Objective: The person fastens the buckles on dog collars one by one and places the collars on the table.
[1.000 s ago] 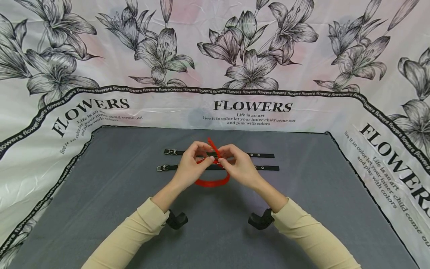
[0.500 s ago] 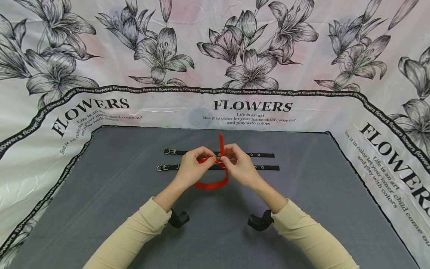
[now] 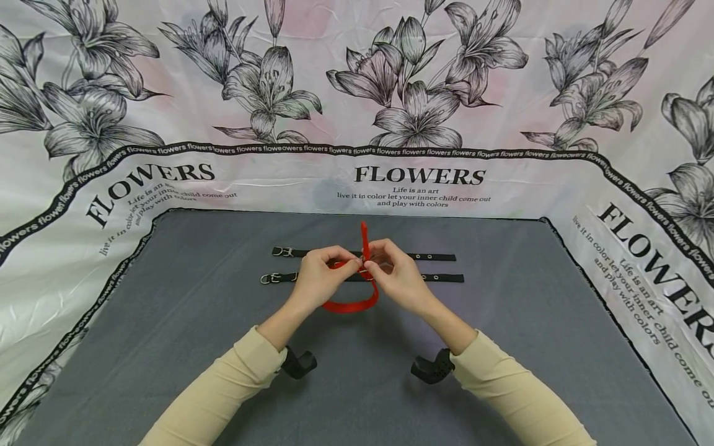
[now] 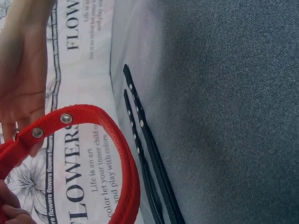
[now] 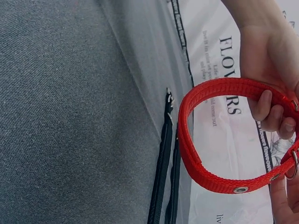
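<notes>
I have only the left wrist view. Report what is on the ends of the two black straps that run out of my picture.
Observer: Metal buckles; the head view shows one on each strap.
Operator: Now the free tip of the red collar. Say where it points.
Observer: Toward the top of the head view, at the printed cloth.
Operator: Describe the left hand; I get only a few fingers.
Observer: It pinches the collar between thumb and fingers, as the head view shows.

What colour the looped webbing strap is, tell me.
The looped webbing strap is red, clearest in left wrist view.
</notes>
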`<control>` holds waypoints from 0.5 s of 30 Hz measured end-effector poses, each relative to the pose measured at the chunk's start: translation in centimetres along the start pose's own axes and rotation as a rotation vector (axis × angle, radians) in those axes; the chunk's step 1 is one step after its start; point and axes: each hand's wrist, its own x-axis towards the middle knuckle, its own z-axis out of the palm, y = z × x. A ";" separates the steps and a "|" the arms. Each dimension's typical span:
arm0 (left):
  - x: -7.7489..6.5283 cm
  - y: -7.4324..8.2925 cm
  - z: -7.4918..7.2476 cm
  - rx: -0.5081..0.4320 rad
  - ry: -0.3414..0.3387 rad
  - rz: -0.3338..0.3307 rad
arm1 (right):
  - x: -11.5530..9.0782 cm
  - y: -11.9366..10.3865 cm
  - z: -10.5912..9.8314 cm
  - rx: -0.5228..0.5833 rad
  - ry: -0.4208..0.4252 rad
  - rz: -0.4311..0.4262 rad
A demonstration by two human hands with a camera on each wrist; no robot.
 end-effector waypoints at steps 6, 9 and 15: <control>-0.1 0.0 0.1 -0.011 0.004 -0.011 | -0.1 0.3 -0.1 0.003 -0.010 -0.049; -0.1 0.0 0.1 -0.005 0.003 -0.016 | -0.2 0.2 -0.2 0.003 -0.028 -0.049; -0.1 0.0 0.1 -0.003 0.000 -0.027 | -0.1 0.0 -0.4 -0.009 -0.064 -0.031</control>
